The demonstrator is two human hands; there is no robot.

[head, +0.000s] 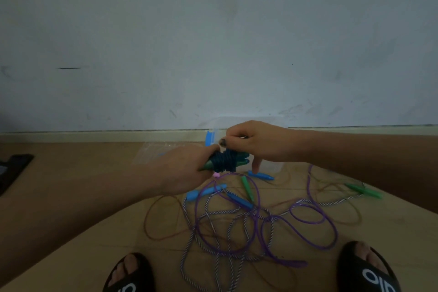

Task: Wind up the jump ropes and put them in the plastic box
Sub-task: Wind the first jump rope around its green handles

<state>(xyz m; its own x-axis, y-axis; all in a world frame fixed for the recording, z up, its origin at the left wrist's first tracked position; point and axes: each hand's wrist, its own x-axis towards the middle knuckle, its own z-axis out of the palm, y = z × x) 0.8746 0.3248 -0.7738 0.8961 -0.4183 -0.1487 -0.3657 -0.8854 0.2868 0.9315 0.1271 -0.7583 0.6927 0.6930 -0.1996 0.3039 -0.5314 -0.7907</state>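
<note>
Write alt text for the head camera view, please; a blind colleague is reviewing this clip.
Two hands hold a jump rope bundle, dark cord wound around green handles: the left hand grips one end, the right hand pinches the cord on top. Below, loose jump ropes lie tangled on the floor, a clear plastic box behind the hands.

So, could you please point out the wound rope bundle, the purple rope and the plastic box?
wound rope bundle (225,161), head view, on its dark coils.
purple rope (330,227), head view, on a floor loop.
plastic box (272,165), head view, on its clear front wall.
</note>
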